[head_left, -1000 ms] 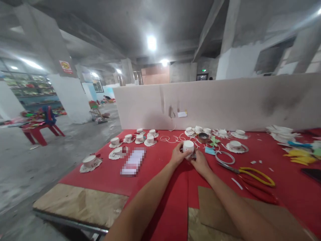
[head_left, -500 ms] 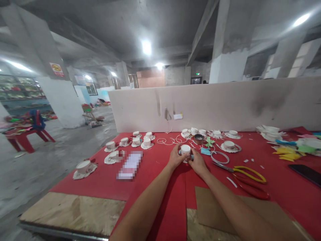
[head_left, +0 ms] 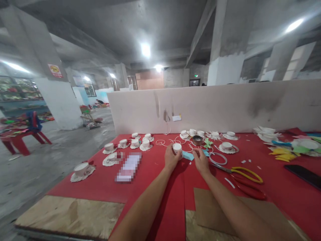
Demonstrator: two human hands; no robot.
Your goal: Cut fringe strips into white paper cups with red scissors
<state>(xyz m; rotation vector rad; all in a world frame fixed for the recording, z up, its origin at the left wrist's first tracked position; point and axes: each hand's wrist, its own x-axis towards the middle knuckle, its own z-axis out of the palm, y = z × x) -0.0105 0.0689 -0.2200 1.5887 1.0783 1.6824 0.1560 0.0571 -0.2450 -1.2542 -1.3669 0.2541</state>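
On the red tabletop [head_left: 150, 177], in the mid. part, the L hand [head_left: 172, 158] had its fingers and thumb shut round a small white round cup [head_left: 177, 147]. The cup's open-looking top faced up. I couldn't tell if its bottom touched the table.

A pale blue flat piece [head_left: 188, 155] lay b/w the cup and the R hand [head_left: 202, 162]. The R hand's thumb and fingertips were close together by the blue end, but it was too small to tell if they pinched it.

Past the hands were a dark brown round tin [head_left: 197, 140], a light green leafy paper shape [head_left: 208, 143] and thin white rings [head_left: 160, 143]. To the R, a grey see-through tube loop [head_left: 217, 158] was near big metal scissors w/ yellow & red handles [head_left: 247, 170]. A black flat phone [head_left: 302, 175] lay farther R, w/ crumply yellow pieces [head_left: 283, 153] behind it. On the L side sat white cups w/ frilly bottoms [head_left: 81, 170], near a blurred-out pale rectangle [head_left: 128, 167].
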